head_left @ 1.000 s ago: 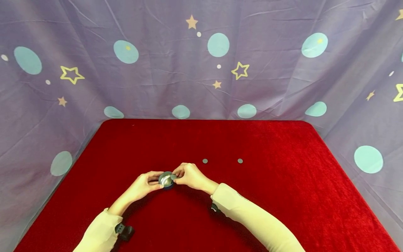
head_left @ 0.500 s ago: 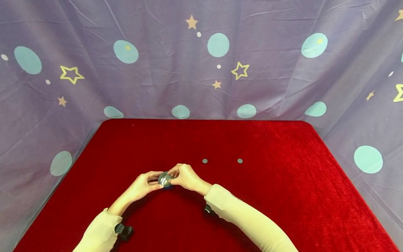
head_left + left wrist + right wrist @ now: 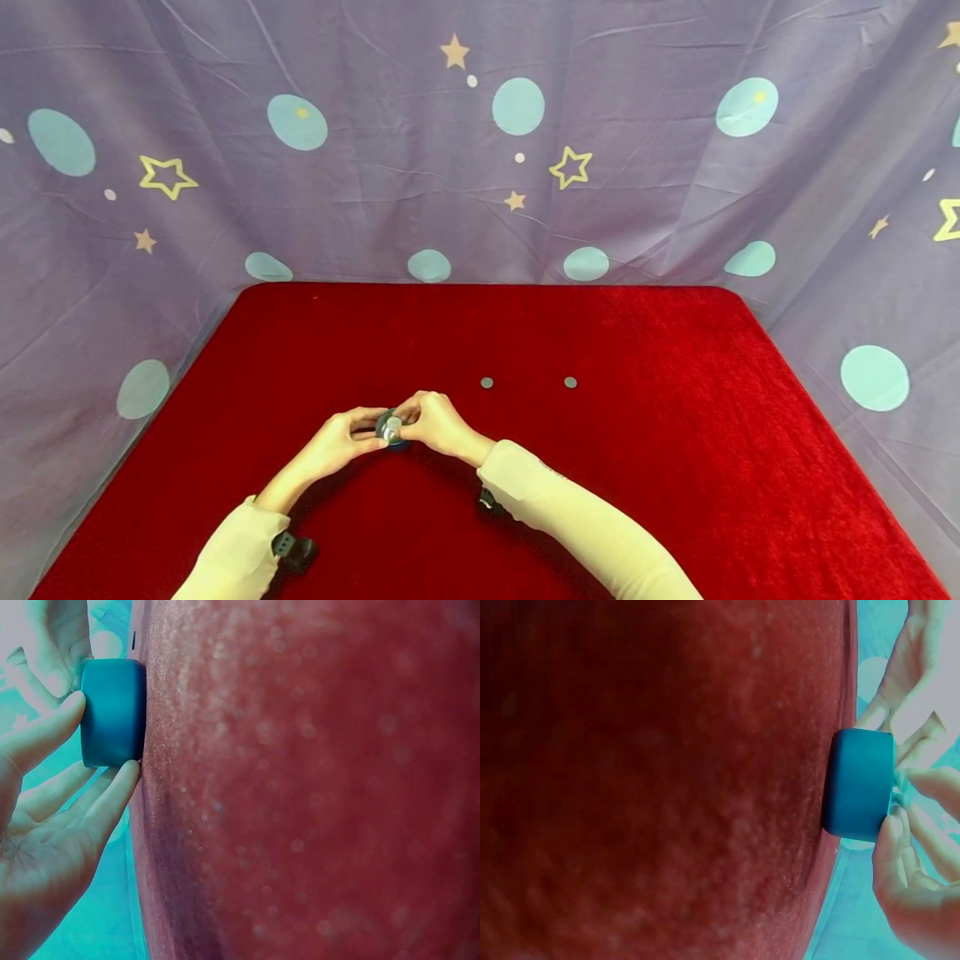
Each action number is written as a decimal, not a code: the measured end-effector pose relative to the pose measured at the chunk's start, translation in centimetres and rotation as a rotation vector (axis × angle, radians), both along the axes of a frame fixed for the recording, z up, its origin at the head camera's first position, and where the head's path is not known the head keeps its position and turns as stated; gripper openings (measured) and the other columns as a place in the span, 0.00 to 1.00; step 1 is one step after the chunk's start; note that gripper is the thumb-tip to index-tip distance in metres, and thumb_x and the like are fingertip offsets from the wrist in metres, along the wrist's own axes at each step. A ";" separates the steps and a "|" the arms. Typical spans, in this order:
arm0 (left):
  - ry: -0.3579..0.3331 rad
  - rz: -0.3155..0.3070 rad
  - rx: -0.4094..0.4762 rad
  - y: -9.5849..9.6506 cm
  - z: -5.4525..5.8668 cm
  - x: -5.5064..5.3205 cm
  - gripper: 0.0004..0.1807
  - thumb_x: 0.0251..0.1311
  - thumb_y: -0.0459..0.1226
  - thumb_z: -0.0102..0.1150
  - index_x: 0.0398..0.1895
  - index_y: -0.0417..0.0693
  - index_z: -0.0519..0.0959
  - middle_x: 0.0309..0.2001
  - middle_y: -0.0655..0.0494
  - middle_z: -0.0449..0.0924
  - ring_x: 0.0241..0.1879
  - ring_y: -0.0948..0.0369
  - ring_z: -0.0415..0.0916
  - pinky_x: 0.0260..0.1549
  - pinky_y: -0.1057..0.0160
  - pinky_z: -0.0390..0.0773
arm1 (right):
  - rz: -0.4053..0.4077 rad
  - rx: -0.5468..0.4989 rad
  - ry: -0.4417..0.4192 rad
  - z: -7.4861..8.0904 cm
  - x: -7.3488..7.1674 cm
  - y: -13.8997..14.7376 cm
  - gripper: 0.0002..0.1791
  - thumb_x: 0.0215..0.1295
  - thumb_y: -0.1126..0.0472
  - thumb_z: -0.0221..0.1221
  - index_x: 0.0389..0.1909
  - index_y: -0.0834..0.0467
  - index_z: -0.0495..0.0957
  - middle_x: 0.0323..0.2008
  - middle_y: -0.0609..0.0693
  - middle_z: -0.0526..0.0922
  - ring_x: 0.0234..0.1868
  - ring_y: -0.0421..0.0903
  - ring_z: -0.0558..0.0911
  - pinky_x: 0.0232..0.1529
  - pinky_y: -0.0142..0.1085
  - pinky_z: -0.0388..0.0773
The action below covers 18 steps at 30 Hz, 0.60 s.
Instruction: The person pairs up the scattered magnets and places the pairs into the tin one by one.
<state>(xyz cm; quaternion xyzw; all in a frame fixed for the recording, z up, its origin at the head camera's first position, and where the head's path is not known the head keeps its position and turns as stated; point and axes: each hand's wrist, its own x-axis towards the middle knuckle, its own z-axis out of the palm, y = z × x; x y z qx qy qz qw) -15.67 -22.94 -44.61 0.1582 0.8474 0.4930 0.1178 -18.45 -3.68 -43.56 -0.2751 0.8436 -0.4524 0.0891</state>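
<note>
Reaching further toward 9 o'clock than a second ago, our right hand is now bringing its small, flat grey disc over the shiny, silvery round top of a short, smooth blue cylindrical container, while our left hand is staying where it was. We are pinching the disc between the right thumb and fingers, coming in from the container's 3 o'clock side; whether the disc is touching the shiny top, we are not managing to tell.

With the left hand we are gripping the container from about 9 o'clock, the thumb pressing near 7 o'clock and the fingers spreading round toward 11 o'clock. The container is standing upright on the red, velvety cloth-covered desk, left of its middle and toward us. Two more flat grey discs are lying well apart on the cloth: a nearer disc at about 2 o'clock from the container, and a farther disc between 2 and 3 o'clock.

Pale, cream-coloured long sleeves are covering our arms, and a purple fabric curtain with stars and blue spots is hanging at 12 o'clock.
</note>
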 end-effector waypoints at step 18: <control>0.076 0.025 -0.134 0.4 0.6 0.0 0.28 0.51 0.36 0.61 0.53 0.29 0.67 0.50 0.33 0.70 0.45 0.45 0.74 0.41 0.57 0.75 | 0.049 -0.038 0.023 0.7 0.2 2.4 0.11 0.50 0.64 0.63 0.35 0.63 0.80 0.31 0.50 0.80 0.30 0.36 0.77 0.30 0.23 0.72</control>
